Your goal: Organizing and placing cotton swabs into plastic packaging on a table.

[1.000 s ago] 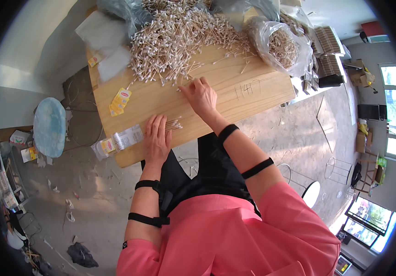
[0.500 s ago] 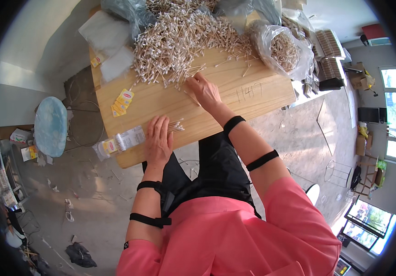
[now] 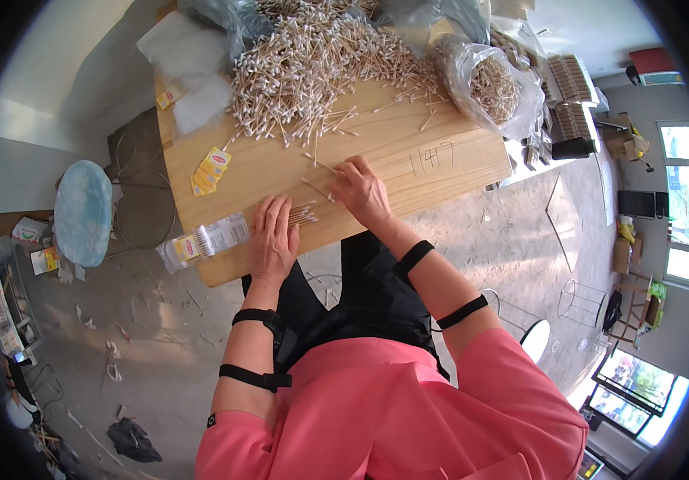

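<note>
Two hands of mine show in the head view, both low over the wooden surface (image 3: 448,172). My left hand (image 3: 274,240) lies palm down at the near edge, its fingers long and side by side over a small row of swabs (image 3: 303,214), whose white tips stick out to the right; how firmly that grip presses on them I cannot tell, since the fingers cover the sticks. My right hand (image 3: 359,190) is just beyond that row and to its right, its fingers bent and its grip narrow. Two single swabs, an upper swab (image 3: 324,166) and a lower swab (image 3: 318,190), slant toward its fingers and run up against them; whether the grip pinches either one I cannot tell. Left of my left hand, just beside it, is a clear packet (image 3: 232,230) with a yellow label, and a line of white swab tips shows across it. Farther up the surface, a few yellow cards (image 3: 210,172) overlap in a loose fan. Beyond my hands a big pile (image 3: 304,72) of loose swabs spreads in a tangle, with a clear bag (image 3: 456,68) of more swabs to its right and pale plastic sheets (image 3: 200,104) to its left.
</note>
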`<action>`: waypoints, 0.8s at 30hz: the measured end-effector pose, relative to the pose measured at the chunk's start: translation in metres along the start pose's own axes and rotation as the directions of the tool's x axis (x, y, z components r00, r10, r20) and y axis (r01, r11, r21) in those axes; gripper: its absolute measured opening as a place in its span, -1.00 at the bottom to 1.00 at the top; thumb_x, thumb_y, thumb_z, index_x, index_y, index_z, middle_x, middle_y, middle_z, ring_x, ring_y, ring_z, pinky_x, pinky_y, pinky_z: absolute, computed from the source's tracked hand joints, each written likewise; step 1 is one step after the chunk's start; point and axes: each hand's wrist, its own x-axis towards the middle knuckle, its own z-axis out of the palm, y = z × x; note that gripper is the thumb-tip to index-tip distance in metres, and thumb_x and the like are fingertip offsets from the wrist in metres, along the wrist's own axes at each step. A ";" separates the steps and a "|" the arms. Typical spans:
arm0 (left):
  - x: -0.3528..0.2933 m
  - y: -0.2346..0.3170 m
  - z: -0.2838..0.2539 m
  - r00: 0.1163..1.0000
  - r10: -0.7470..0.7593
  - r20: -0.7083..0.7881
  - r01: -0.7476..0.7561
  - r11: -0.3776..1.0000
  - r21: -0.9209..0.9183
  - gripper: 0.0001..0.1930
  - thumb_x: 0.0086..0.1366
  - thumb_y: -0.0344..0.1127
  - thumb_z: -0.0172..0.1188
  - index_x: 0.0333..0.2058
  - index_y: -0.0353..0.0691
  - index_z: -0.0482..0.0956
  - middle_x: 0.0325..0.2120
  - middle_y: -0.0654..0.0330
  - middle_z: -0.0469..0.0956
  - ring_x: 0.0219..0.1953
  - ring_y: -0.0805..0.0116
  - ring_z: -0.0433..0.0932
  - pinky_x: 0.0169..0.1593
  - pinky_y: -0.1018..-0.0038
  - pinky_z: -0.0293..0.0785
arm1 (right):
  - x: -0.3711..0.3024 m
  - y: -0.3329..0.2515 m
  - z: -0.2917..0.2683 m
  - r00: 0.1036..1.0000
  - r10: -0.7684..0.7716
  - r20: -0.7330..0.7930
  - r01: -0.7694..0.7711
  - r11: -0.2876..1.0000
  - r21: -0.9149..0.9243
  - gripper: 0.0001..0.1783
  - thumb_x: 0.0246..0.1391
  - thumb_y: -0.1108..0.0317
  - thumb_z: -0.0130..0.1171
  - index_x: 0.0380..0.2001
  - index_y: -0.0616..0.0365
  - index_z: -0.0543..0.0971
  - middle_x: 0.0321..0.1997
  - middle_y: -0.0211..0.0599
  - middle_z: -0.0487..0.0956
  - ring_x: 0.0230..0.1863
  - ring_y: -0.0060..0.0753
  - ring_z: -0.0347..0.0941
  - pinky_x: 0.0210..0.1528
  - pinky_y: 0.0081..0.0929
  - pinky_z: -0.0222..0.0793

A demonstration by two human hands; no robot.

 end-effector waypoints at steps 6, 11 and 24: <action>0.000 0.001 -0.001 1.000 0.001 -0.007 -0.001 1.000 0.004 -0.47 0.24 -0.35 0.16 0.19 -0.29 0.36 0.21 0.15 0.31 0.31 0.09 0.21 0.38 0.18 0.17 | 0.016 0.023 -0.017 0.977 -0.131 0.166 0.134 0.991 -0.003 -0.84 0.05 0.33 0.25 -0.29 0.10 0.58 -0.13 -0.24 0.47 -0.24 -0.10 0.55 -0.27 -0.24 0.50; -0.001 0.000 -0.002 1.000 0.001 -0.005 -0.001 1.000 0.004 -0.48 0.24 -0.36 0.16 0.18 -0.29 0.37 0.20 0.15 0.32 0.31 0.09 0.22 0.39 0.18 0.17 | 0.007 0.029 -0.029 0.968 -0.148 0.205 0.164 0.984 -0.064 -0.87 0.08 0.31 0.23 -0.33 0.09 0.55 -0.18 -0.26 0.47 -0.27 -0.10 0.54 -0.30 -0.22 0.49; 0.002 0.003 -0.004 1.000 0.014 -0.027 -0.014 1.000 0.009 -0.50 0.23 -0.40 0.16 0.17 -0.29 0.39 0.20 0.15 0.33 0.30 0.09 0.24 0.34 0.20 0.23 | -0.033 -0.025 0.009 0.993 0.115 0.025 -0.116 0.993 0.016 -0.84 0.08 0.38 0.20 -0.27 0.19 0.54 -0.25 -0.11 0.49 -0.27 0.06 0.53 -0.27 -0.16 0.50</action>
